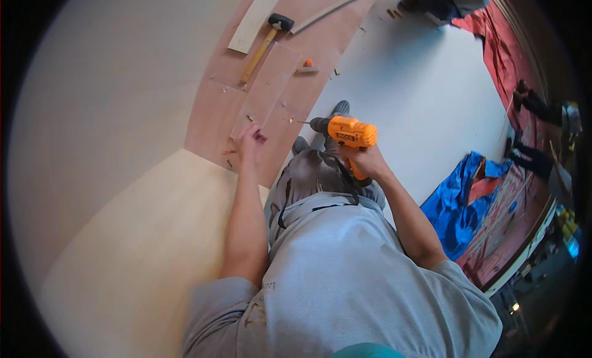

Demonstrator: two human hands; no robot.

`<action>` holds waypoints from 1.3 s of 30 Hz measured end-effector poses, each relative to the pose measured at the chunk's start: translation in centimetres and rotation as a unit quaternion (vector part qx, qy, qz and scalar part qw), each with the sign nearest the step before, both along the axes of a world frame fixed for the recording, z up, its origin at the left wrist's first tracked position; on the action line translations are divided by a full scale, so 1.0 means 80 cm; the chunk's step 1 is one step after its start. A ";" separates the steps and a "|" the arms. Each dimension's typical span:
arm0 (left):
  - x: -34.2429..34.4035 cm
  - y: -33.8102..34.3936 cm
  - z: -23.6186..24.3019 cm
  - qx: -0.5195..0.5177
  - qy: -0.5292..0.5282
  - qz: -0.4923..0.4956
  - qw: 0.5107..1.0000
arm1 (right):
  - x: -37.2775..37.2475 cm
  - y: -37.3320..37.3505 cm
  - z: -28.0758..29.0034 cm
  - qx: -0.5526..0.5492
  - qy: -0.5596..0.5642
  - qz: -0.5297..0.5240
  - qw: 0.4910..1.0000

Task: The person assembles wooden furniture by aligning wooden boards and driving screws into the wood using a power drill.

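Note:
My right hand [365, 161] is wrapped round the grip of an orange cordless drill [351, 131]. Its black chuck and thin bit point left, toward the reddish-brown wood panel [209, 121]. Over that panel's near part, my left hand [250, 142] has its fingers curled in. Something small and dark red shows at the fingertips, too small to name. Just beyond them lies a small brownish piece [250, 117], perhaps a dowel or screw. A mallet [261, 53] with a black head and wooden handle rests farther up the panel.
Pale wood strips [256, 22] and a small block with an orange item [307, 68] lie on the panel. Large pale boards [135, 235] are at left. Right of my feet are white flooring [407, 99], a blue tarp [453, 204] and red sheeting [493, 44]. Other people stand at right.

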State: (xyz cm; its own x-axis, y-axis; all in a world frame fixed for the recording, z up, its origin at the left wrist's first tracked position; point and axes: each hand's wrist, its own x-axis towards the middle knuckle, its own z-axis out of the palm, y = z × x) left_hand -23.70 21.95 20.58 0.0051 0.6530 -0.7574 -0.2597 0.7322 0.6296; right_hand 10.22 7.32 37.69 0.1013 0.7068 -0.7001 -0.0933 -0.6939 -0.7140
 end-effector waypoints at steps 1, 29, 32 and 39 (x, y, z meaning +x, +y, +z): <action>0.038 -0.003 0.011 -0.002 -0.095 0.009 0.995 | 0.017 0.011 -0.006 -0.038 0.051 -0.028 0.998; 0.291 0.003 -0.020 -0.027 -0.173 0.469 0.866 | 0.183 0.257 -0.074 -0.115 0.140 0.206 0.962; 0.291 -0.001 -0.027 -0.046 -0.171 0.474 0.863 | 0.180 0.260 -0.081 -0.112 0.123 0.226 0.960; 0.290 -0.003 -0.045 -0.073 -0.150 0.453 0.876 | 0.177 0.282 -0.120 -0.120 0.149 0.271 0.943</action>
